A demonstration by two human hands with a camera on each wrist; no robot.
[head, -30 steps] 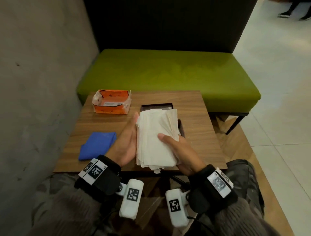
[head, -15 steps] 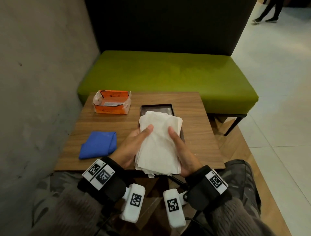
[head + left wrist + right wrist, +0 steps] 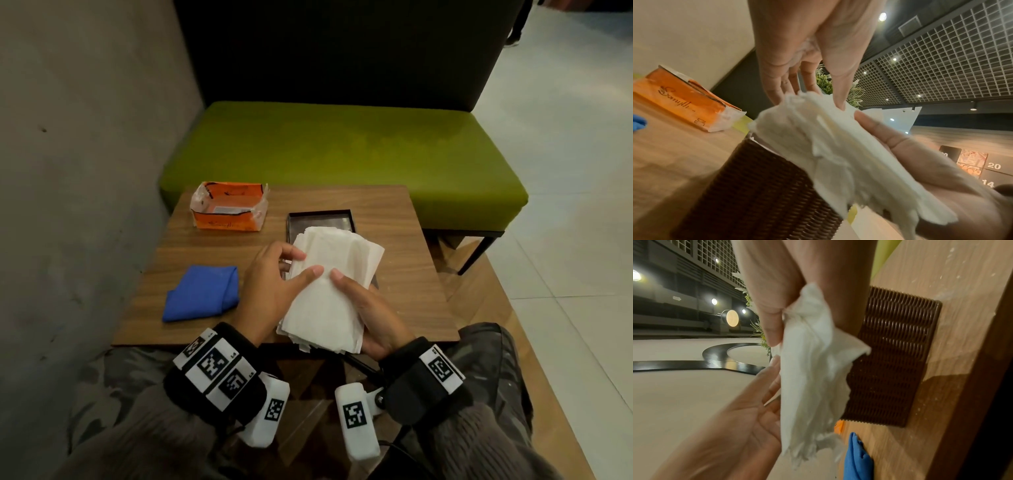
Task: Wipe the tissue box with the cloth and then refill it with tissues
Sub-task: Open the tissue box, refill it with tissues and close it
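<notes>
Dark woven tissue box [image 3: 320,219] open, unfilled; white tissue stack [image 3: 329,294] now flatter, lower, gripped by left hand [image 3: 270,284] and right hand [image 3: 370,311]; insertion next.

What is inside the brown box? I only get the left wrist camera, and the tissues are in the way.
Observer: From the head camera, the tissue box is open on top. Its far end looks bare inside. The tissue stack hides the rest.
Operator: Who's holding the stack? And what's that blue bit at my edge?
Observer: Both hands hold it, the left hand and the right hand, each with a thumb on top. The blue bit is a folded blue cloth lying on the table, to the left of the left hand. Neither hand touches it.
</notes>
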